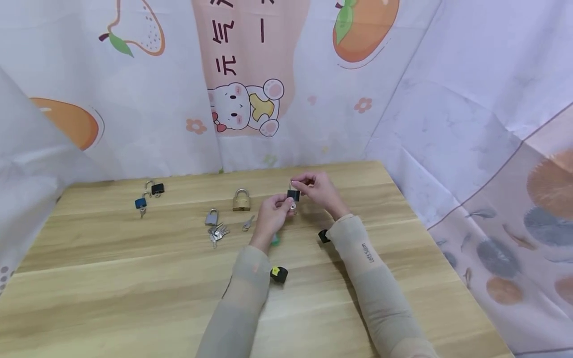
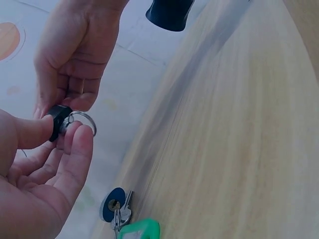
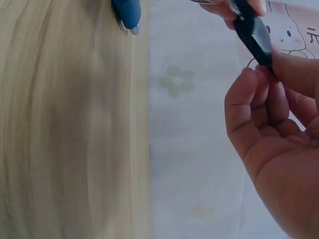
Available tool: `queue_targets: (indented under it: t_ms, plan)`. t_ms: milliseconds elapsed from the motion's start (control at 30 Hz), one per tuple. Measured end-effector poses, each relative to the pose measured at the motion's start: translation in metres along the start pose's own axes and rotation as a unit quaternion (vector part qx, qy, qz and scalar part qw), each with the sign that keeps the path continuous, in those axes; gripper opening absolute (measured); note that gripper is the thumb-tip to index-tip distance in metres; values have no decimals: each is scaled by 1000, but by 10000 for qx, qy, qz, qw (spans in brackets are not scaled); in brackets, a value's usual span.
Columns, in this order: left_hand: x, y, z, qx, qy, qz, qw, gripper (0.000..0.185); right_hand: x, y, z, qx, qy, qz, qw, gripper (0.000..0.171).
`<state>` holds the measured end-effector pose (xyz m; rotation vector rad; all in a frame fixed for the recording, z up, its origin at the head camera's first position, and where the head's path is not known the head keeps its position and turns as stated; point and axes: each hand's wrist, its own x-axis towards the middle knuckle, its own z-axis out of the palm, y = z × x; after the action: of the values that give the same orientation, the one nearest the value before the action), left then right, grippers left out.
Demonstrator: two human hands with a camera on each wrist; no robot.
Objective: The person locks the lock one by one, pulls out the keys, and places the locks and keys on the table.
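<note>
Above the middle of the wooden bench (image 1: 134,298), both hands meet around a small black padlock (image 1: 293,195). The right hand (image 1: 320,189) pinches the padlock's body between thumb and fingertips, holding it clear of the bench top. The left hand (image 1: 274,215) sits just below and beside the padlock, its thumb and fingers curled around a key ring (image 2: 82,121) at the padlock's underside; the key itself is too small to make out. Left of the black padlock, resting on the bench, stands a brass padlock (image 1: 241,200), and further left a silver padlock (image 1: 212,218) with a bunch of keys (image 1: 218,233) just beside it. Well to the left of the black padlock, near the bench's far edge, lie a blue padlock (image 1: 141,203) and another black one (image 1: 157,188). A green key tag (image 2: 139,230) lies on the bench under the left hand.
</note>
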<state>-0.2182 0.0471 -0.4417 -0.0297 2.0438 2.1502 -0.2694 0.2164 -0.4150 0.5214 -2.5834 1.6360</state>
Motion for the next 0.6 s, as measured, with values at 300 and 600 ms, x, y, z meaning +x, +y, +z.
queue_targets:
  t_ms: [300, 600]
  plan:
    - [-1, -4, -2, 45, 41, 309, 9995, 28, -3, -2, 1, 311, -68, 299, 9990, 16]
    - [-1, -3, -2, -223, 87, 354, 9991, 28, -3, -5, 0, 472, -167, 338, 9982, 19]
